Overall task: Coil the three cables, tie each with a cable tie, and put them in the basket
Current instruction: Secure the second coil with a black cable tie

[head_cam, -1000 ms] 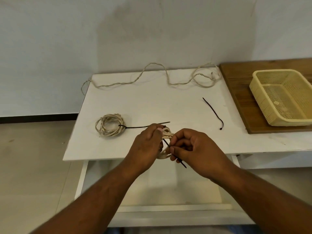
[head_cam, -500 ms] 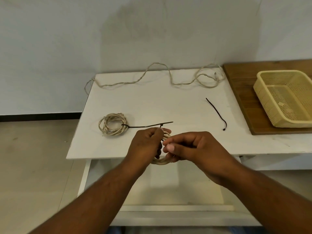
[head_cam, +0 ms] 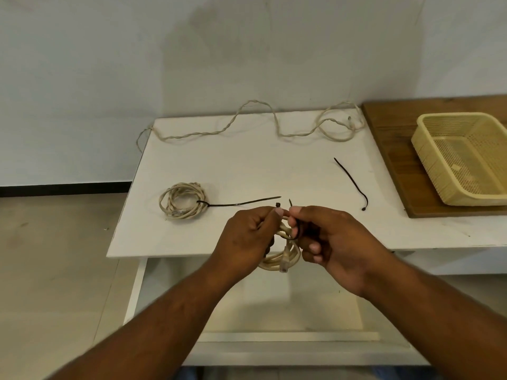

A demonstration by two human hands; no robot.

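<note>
Just before the front edge of the white table [head_cam: 247, 165], in the air: left hand [head_cam: 247, 237] and right hand [head_cam: 334, 239] nearly touching, both closed on one bundle. Left hand wrapped round the held coil [head_cam: 282, 260] and pinching the head end of the black cable tie [head_cam: 278, 205]; right hand pinching the tail end, tip pointing up. Head and tail close together, not yet threaded, as far as can be seen.

Likely trouble here: missing the small head opening with such a thin tip, or entering it from the wrong face and then getting no lock. With a looser left grip, springy loops opening out, dragged down by the plug hanging at the bottom. Also possible: tightening round only some loops, the others left free.

Held coil: cream, round, smooth jacket, seemingly a little stiff, with a clear plug at the lowest point. Tie: thin, narrow, bendable strip, probably plastic.

Further in, on the left: tied coil [head_cam: 182, 200], same cream cable, long black tail sticking out to the right. On the right, a spare cable tie [head_cam: 352, 183], slightly curved. Along the far edge, loose cable [head_cam: 247, 124], twisted and wavy, not coiled. Farthest right, on a brown wooden board [head_cam: 389, 149], the basket [head_cam: 432, 163]: pale yellow, rectangular, mesh walls, no coil inside.
</note>
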